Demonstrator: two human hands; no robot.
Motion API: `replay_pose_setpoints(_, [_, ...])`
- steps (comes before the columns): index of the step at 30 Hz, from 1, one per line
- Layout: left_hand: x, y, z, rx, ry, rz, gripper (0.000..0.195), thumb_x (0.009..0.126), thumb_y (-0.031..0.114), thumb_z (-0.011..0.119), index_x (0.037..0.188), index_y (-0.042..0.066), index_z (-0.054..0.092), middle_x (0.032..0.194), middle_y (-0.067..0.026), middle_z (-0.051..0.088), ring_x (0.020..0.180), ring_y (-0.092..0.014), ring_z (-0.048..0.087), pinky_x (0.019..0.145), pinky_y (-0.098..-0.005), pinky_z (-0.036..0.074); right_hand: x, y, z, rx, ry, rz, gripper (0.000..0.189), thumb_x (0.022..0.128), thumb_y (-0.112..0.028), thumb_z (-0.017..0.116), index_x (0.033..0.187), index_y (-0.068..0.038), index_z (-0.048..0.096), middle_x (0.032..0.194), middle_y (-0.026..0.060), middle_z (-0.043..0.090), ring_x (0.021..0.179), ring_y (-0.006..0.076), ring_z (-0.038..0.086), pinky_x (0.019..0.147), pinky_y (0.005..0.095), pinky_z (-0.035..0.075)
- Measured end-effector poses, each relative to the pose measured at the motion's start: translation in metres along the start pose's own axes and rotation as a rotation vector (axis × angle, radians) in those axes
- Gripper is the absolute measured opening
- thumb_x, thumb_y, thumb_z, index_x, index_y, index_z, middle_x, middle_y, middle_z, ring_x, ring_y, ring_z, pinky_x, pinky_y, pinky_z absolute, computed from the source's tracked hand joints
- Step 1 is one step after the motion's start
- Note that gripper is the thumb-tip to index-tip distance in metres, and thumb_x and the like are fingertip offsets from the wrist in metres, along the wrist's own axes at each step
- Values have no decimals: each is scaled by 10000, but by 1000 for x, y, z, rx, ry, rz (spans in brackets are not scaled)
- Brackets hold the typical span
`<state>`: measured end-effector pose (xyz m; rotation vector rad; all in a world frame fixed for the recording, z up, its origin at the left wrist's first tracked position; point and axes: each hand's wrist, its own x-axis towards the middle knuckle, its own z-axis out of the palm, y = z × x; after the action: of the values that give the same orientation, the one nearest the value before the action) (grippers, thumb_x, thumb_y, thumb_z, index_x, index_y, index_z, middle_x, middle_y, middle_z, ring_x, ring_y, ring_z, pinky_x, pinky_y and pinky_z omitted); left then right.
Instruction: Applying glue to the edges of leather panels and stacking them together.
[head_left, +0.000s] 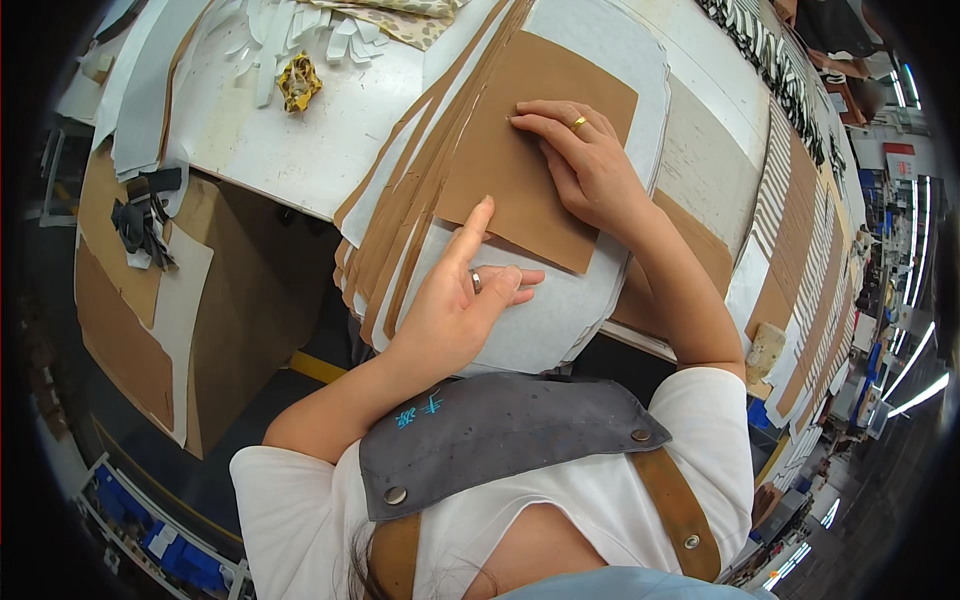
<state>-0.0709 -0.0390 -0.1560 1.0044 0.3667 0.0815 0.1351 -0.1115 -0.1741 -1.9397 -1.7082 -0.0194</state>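
A brown rectangular sheet (517, 172), possibly leather or faux leather, lies on a white backing sheet (525, 330) at the top of a stack before me. My right hand (589, 157), with a gold-coloured ring, rests on the brown sheet; its fingertips touch the surface and the thumb is apart. At the sheet's near edge is my left hand (469, 292), wearing a silver-coloured ring. Its index finger reaches onto the brown surface, while the thumb and other fingers spread over the white sheet. Part of one finger seems hidden beneath the edge.
Fanned brown and white layers (405, 225) spread left of the stack. White offcuts (300, 30) and a crumpled yellow lump (300, 82) lie on the white table (240, 150). Striped strips (810, 300) run along the right. A cardboard box (232, 315) stands left; another person's hand (832, 64) shows far right.
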Motion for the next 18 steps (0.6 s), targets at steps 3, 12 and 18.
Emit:
replay_pose_setpoints(3, [0, 1, 0, -6, 1, 5, 626, 933, 49, 397, 1418, -60, 16, 1349, -231, 337, 1100, -317, 549, 921, -371, 466, 0, -1, 0, -3, -13, 9, 261, 840, -20, 514, 1084, -85, 575, 1156, 37, 567, 1083, 262, 510, 946, 384, 375])
replay_pose_setpoints(12, [-4, 6, -5, 1, -39, -62, 544, 934, 69, 440, 1405, -19, 185, 1171, -148, 449, 1002, -237, 588, 875, -333, 490, 1, 2, -2, -19, -49, 4, 265, 845, -22, 512, 1092, -91, 577, 1181, 52, 553, 1100, 272, 502, 950, 383, 371])
replay_pose_setpoints(18, [-8, 17, -12, 372, -209, 88, 387, 911, 69, 476, 1288, 2, 422, 1191, -150, 478, 962, -219, 601, 828, -315, 496, 3, -2, -2, -39, -75, 17, 275, 846, -15, 510, 1101, -94, 576, 1191, 56, 550, 1112, 271, 498, 955, 389, 365])
